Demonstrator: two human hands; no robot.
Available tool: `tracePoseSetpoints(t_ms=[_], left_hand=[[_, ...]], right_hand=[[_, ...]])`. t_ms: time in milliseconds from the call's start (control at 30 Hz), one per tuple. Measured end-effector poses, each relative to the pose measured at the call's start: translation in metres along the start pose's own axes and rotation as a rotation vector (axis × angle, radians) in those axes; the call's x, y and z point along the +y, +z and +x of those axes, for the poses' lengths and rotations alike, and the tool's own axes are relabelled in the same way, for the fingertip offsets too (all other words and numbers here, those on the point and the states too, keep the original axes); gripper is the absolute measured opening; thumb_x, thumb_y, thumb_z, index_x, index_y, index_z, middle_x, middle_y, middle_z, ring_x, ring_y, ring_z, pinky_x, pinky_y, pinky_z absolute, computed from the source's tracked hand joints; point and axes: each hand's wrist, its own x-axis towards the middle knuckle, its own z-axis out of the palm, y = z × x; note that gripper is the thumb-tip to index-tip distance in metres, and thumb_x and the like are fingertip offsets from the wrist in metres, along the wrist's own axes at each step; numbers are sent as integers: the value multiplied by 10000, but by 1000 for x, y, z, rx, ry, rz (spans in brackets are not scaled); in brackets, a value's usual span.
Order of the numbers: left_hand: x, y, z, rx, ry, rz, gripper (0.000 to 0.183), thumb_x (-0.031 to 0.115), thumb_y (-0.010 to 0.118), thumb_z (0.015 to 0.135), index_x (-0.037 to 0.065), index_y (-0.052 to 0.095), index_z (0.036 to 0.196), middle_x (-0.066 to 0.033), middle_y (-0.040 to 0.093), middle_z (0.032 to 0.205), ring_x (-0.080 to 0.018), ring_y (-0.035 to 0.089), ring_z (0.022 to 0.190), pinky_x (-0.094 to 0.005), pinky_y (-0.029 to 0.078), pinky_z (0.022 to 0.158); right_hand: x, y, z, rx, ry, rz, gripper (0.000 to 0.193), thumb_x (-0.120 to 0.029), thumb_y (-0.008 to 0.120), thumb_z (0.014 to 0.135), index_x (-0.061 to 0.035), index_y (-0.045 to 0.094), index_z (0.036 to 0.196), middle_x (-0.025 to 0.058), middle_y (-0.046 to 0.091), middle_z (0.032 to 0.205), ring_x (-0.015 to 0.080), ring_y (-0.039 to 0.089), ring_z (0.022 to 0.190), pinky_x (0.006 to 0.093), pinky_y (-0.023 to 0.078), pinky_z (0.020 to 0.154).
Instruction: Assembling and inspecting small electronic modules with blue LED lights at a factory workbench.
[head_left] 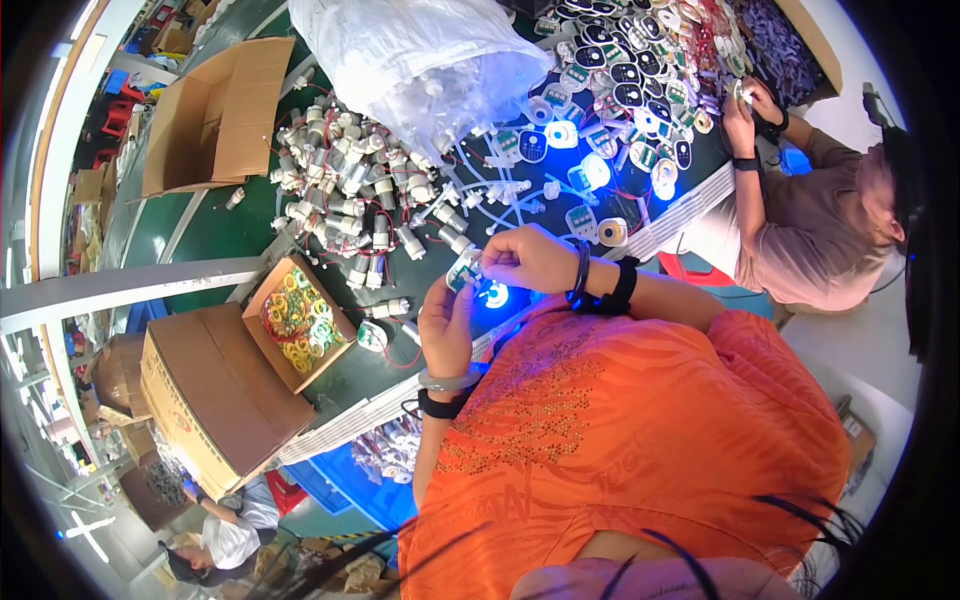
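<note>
Over the near edge of the green-topped table, my left hand pinches a small white plastic part with a green circuit board, held upright between thumb and fingers. My right hand is closed at the part's right side, its thumb and fingertips together; whether they grip the part itself or something small on it is hidden. Just below my right fingers a round piece glows white-blue. Left of my hands lie a white cylindrical motor pump and another white part with a green board, a red wire beside it.
Many small motor pumps with red wires are heaped beyond my hands. A white plastic bag spills clear tubing parts. Board-fitted covers cover the far right, where a co-worker handles a part. Cartons and a box of coloured rings stand left.
</note>
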Motion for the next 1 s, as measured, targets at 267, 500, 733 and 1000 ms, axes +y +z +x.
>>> tracePoseSetpoints(t_ms=[267,500,733,1000], left_hand=[[4,1,-3,-28,-11,7,232,81,564,928,-19,557,1138,-82,648,999,-140,642,856,-273,548,751],[12,9,-6,1,2,43,231,73,560,928,-20,563,1140,-82,652,981,-132,644,851,-255,560,668],[12,12,-7,61,8,99,231,77,558,930,-28,570,1135,-78,656,961,-121,644,808,-247,562,630],[5,12,-6,81,60,149,214,82,573,923,-27,590,1106,-78,658,961,-119,642,821,-246,560,631]], right_hand=[[3,-1,0,-3,-4,-6,131,-132,665,817,-4,637,823,24,615,676,58,548,620,242,455,582],[7,2,2,22,-36,-19,136,-127,660,810,-2,645,860,43,633,702,76,569,632,248,463,592],[5,9,1,93,-25,-28,124,-111,656,809,-9,645,878,47,653,755,91,598,672,247,481,633],[-2,5,-2,88,-20,-59,129,-114,668,810,-5,650,878,41,648,734,75,572,642,240,469,609]])
